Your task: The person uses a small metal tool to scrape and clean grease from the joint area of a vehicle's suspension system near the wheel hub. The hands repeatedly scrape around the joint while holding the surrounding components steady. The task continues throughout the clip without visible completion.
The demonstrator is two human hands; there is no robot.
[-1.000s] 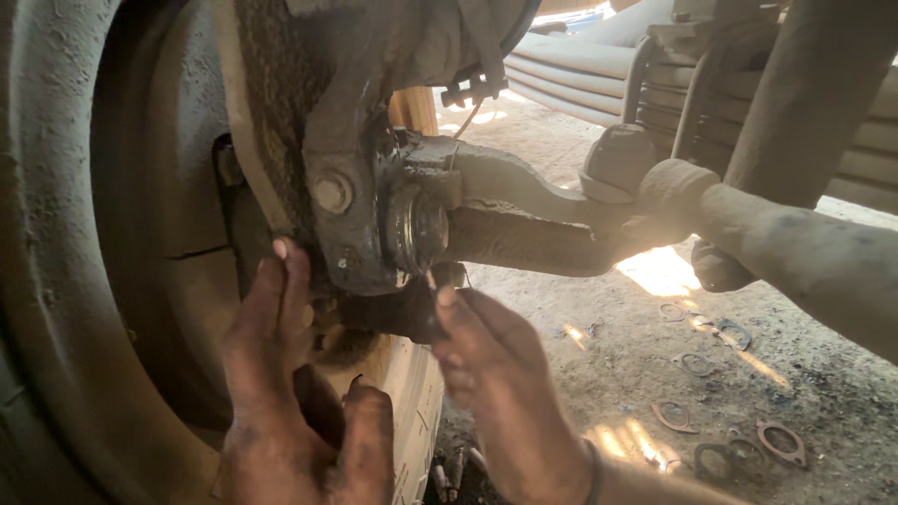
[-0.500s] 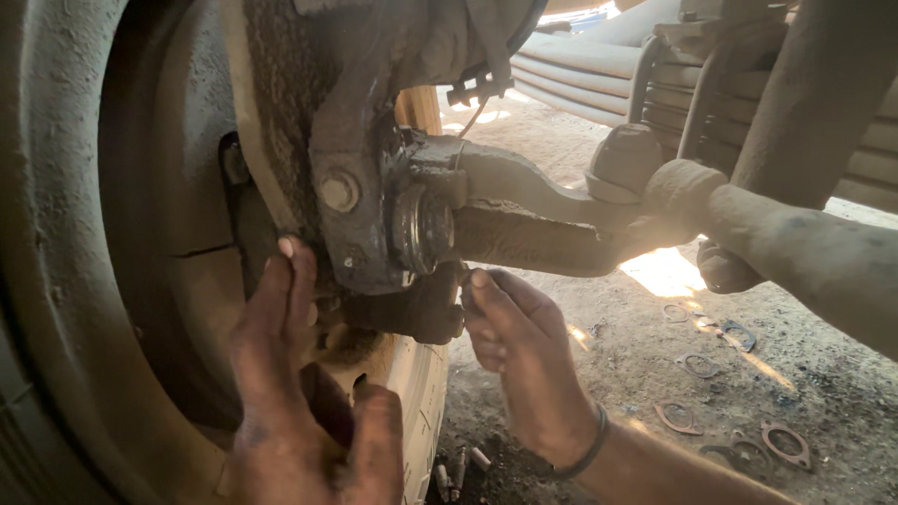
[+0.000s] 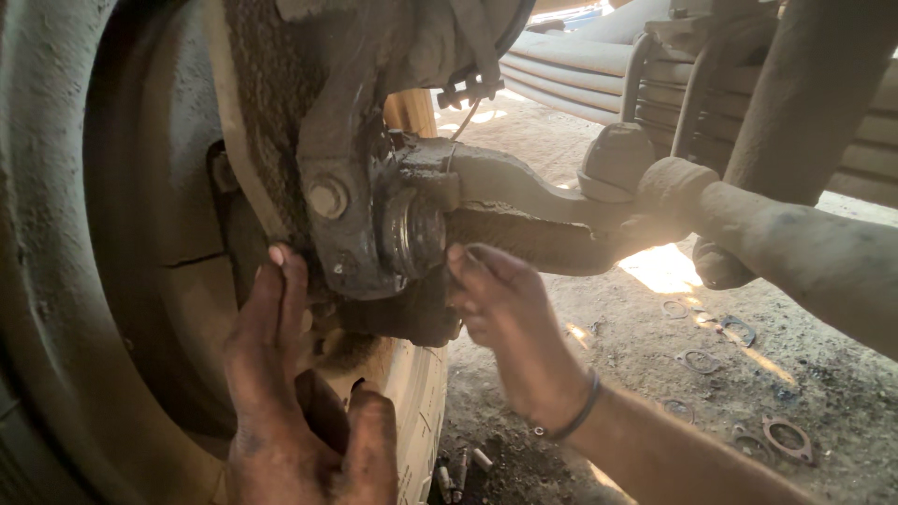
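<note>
I look under a vehicle at a dirty steering knuckle (image 3: 351,201) bolted beside a big wheel drum (image 3: 122,243). My left hand (image 3: 290,402) lies flat against the greasy underside of the knuckle, fingers straight up and thumb out. My right hand (image 3: 500,313) reaches in from the right with a band on its wrist, its fingers curled at the lower part of the knuckle just under the round hub end (image 3: 416,234). Whether it pinches a small part there, I cannot tell. A thick steering arm (image 3: 561,210) runs right from the knuckle.
A heavy dusty axle beam (image 3: 804,252) crosses the right side. Leaf springs (image 3: 580,79) stack up behind it. Several metal rings and washers (image 3: 739,332) lie scattered on the dirt ground, and small bolts (image 3: 463,463) lie below the knuckle. A wooden block (image 3: 412,112) stands behind.
My right hand has risen and moved closer to the knuckle's lower end, with its wrist band now in sight. My left hand has stayed against the underside.
</note>
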